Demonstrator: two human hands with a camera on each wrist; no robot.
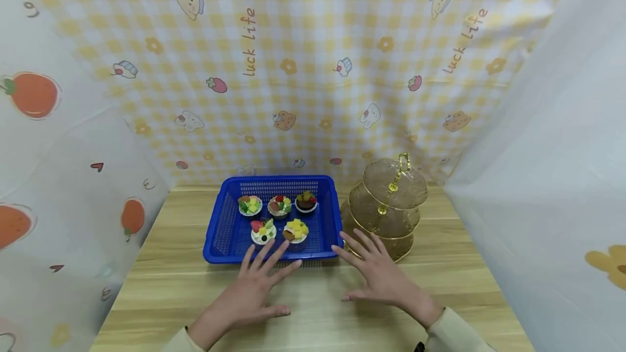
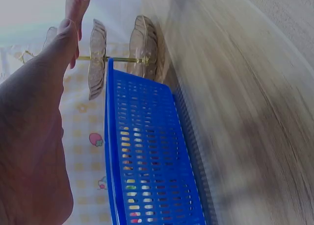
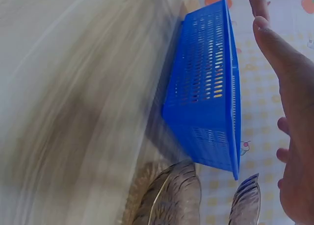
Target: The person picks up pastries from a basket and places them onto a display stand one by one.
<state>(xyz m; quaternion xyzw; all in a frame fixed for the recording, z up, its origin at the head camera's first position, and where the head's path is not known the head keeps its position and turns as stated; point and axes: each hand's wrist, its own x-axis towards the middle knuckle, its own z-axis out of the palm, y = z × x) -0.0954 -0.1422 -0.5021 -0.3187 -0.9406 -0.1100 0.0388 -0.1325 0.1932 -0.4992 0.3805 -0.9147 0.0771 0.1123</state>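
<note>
I have the left hand (image 1: 254,287) at the front of the blue basket (image 1: 230,259), fingers straight and spread wide, thumb out to the side, with nothing in its grasp; its fingertips overlap the basket's front rim in the head view, and I cannot tell from there whether any of them touch it; the right hand (image 1: 379,273) is just as widely spread and likewise holds nothing, its fingertips by the basket's front right corner; in the right wrist view I see a gap between that palm and the basket.

Inside the basket I count five small cupcakes in two rows; along its back sit one topped in green and yellow (image 1: 250,205), one with red and green pieces (image 1: 279,206) and a dark one with fruit (image 1: 305,201); nearer its front rim sit one with a red slice and a dark berry (image 1: 263,231) and one heaped with yellow cubes (image 1: 295,231); all five look upright to me.

Just right of the basket I see a three-tier stand (image 1: 396,219), clear amber plates edged in gold; under the basket is a wood-grain table (image 1: 303,319); behind it hangs a yellow checked cloth (image 1: 313,91).
</note>
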